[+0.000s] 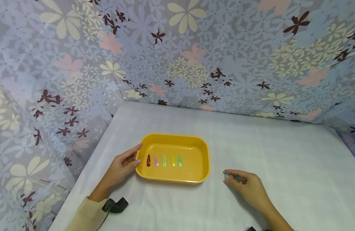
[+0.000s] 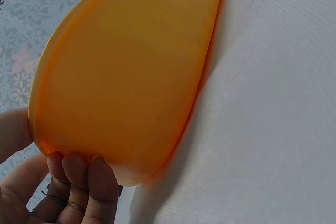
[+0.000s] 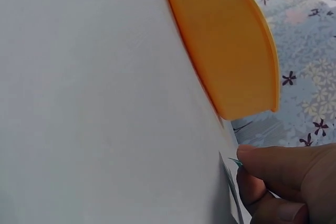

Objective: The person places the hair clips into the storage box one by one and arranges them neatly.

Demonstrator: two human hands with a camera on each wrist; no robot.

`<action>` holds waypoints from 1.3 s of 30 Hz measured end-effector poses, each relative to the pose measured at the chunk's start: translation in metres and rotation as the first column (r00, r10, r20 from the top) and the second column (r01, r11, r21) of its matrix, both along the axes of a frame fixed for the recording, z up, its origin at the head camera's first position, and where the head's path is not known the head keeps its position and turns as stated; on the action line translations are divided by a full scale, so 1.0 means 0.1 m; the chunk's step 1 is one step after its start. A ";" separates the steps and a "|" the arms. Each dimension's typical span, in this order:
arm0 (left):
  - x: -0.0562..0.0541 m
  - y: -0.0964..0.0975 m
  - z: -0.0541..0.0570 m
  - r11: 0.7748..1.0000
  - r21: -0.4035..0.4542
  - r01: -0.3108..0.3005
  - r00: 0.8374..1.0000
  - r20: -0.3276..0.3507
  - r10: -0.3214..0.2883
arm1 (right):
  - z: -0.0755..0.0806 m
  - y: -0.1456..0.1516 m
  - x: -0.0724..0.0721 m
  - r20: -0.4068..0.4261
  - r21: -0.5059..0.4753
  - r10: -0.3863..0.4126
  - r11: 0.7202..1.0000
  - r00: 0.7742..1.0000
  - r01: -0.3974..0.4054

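A yellow plastic tray sits on the white cloth, and several snap hair clips lie side by side inside its left half. From the left they are a red clip, a pink clip, a pale green one, a yellow one and a green clip. My left hand grips the tray's left end; in the left wrist view its fingers press the outer wall. Right of the tray, my right hand pinches a small teal hair clip between thumb and fingertips. Its teal tip shows in the right wrist view.
White cloth covers the table. Flower-patterned fabric rises behind it and along the left side. A black strap mount is on the left wrist. In the right wrist view a thin grey strip stands beside the fingers; what it is stays unclear.
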State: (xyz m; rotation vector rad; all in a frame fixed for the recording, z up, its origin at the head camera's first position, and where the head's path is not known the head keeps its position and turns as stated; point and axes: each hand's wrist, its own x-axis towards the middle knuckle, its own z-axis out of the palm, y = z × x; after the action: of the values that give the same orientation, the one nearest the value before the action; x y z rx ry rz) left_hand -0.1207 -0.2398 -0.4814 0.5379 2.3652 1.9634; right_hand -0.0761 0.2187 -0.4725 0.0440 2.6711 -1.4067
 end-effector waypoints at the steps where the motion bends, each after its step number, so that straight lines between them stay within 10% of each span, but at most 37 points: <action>1: 0.00 0.00 0.00 1.000 -0.003 -0.001 1.000 0.000 0.001 | 0.01 0.00 0.00 -0.001 0.005 -0.003 1.000 1.000 0.003; 11: 0.00 -0.02 -0.02 1.000 0.002 0.000 1.000 0.002 0.000 | 0.24 -0.10 -0.09 -0.061 0.024 0.004 1.000 0.998 -0.003; 21: 0.00 -0.04 -0.04 1.000 -0.001 -0.009 1.000 0.009 0.009 | 0.51 -0.61 -0.36 -0.197 0.012 0.174 0.984 0.965 -0.175; 32: -0.02 -0.03 0.00 1.000 -0.014 0.008 1.000 -0.006 -0.008 | 0.55 -1.21 -0.56 -0.251 0.295 0.417 0.892 0.873 -0.341; 39: -0.02 -0.04 0.02 1.000 -0.003 0.023 1.000 0.002 -0.023 | 0.48 -1.45 -0.66 -0.201 0.476 0.443 0.824 0.874 -0.308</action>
State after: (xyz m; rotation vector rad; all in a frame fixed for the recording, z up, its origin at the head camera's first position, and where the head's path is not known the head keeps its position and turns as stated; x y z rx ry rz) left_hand -0.1227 -0.2439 -0.4798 0.5596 2.3500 1.9498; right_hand -0.1425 0.0740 -0.4247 -0.6860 2.9528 -0.7300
